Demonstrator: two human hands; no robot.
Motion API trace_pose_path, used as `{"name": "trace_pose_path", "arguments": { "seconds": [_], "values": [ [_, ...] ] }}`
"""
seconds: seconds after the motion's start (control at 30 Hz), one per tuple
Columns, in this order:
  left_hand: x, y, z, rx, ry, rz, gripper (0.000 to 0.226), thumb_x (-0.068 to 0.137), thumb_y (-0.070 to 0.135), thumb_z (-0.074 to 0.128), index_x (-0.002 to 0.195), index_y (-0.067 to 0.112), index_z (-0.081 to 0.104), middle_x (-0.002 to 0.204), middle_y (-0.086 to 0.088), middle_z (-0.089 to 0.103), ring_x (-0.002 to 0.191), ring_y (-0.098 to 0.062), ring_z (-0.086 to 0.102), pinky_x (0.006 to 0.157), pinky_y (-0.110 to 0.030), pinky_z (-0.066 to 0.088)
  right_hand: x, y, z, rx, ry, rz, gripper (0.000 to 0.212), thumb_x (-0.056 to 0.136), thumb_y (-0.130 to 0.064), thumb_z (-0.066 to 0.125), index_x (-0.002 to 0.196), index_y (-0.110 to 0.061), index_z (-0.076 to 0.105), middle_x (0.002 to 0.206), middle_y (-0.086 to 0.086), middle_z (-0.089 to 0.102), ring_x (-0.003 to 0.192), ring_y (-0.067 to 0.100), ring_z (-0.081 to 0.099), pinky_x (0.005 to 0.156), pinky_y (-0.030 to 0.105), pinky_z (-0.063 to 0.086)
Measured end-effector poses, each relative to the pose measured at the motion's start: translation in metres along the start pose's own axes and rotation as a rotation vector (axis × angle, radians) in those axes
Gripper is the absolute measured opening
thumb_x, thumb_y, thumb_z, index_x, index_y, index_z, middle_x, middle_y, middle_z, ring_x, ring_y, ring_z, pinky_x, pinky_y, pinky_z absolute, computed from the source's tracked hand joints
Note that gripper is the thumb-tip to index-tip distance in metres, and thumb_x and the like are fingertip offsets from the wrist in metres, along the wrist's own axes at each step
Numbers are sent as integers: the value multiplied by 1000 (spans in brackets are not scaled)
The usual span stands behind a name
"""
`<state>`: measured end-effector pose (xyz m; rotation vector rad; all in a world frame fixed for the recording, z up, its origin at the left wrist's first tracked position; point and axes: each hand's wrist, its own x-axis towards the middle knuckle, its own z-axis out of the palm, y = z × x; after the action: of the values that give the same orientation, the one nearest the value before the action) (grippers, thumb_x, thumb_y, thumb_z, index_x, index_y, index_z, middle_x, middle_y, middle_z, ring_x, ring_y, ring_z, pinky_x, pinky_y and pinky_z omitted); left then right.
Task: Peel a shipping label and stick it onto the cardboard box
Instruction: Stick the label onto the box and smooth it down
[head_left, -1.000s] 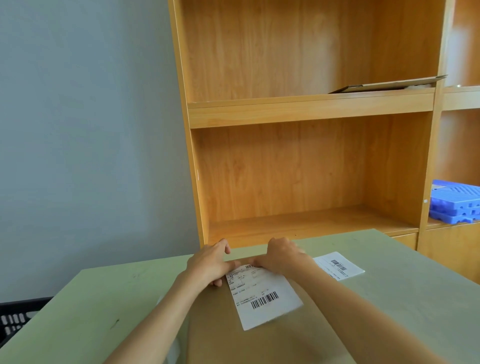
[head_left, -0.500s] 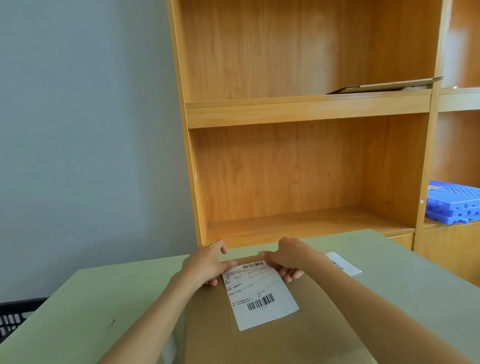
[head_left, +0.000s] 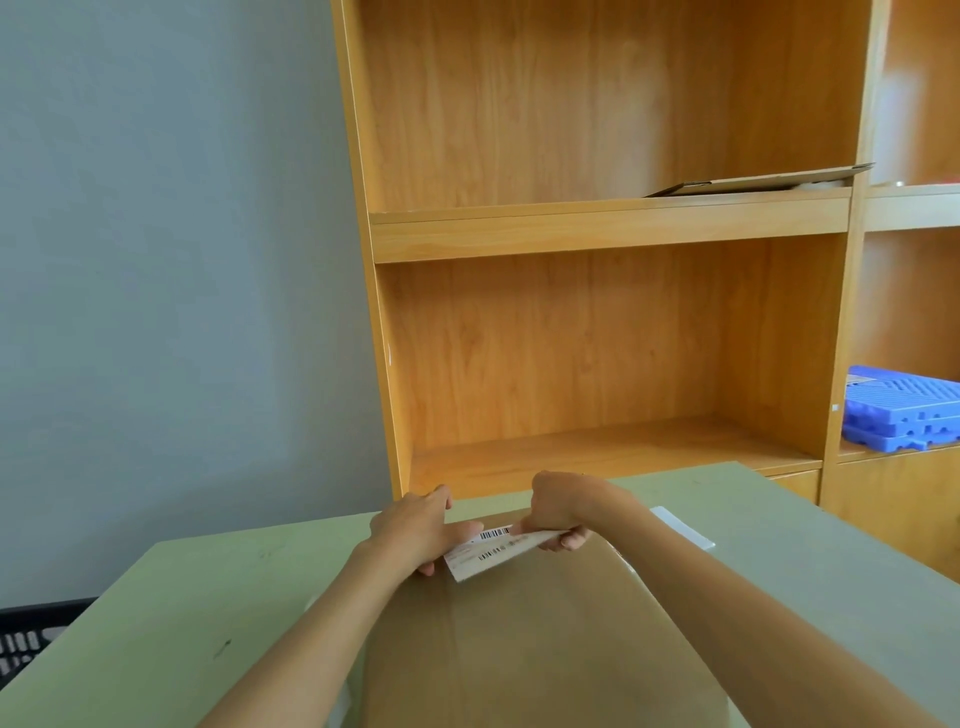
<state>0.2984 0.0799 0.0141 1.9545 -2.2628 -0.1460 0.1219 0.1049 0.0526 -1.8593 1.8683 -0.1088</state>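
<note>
We've got the shipping label pinched at both ends, left hand and right hand closed on it, long axis running left-right just above the cardboard box, lower centre of frame.

Bare arms, bare hands

Left hand and right hand wear no gloves, rings or watch; forearms show no sleeves.

Wooden shelf, blue trays.
</note>
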Motion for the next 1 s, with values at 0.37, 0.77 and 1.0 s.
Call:
{"name": "trace_pose_path", "arguments": {
  "seconds": [0.37, 0.77, 1.0],
  "values": [
    [8, 15, -11, 86, -75, 4, 67, 90, 69, 44, 134, 19, 44, 116, -3, 58, 58, -15, 68, 82, -33, 59, 4, 6, -4, 199, -140, 93, 21, 96, 7, 37, 85, 3, 54, 37, 3, 57, 22, 7, 39, 29, 10, 28],
    [8, 16, -12, 54, -138, 39, 79, 83, 75, 49, 142, 24, 40, 107, 0, 51, 48, -9, 57, 57, -19, 49, -3, 11, -3, -8, -179, 65, 43, 97, -42, 57, 113, -2, 58, 67, 2, 64, 35, 7, 47, 36, 12, 42],
    [5, 17, -15, 2, -158, 49, 84, 80, 75, 55, 147, 28, 33, 133, -9, 50, 49, -8, 56, 43, -18, 46, -4, 9, -1, -20, -212, 129, 43, 99, -46, 50, 97, -3, 50, 44, -2, 64, 24, 5, 44, 31, 12, 33]
  ]
}}
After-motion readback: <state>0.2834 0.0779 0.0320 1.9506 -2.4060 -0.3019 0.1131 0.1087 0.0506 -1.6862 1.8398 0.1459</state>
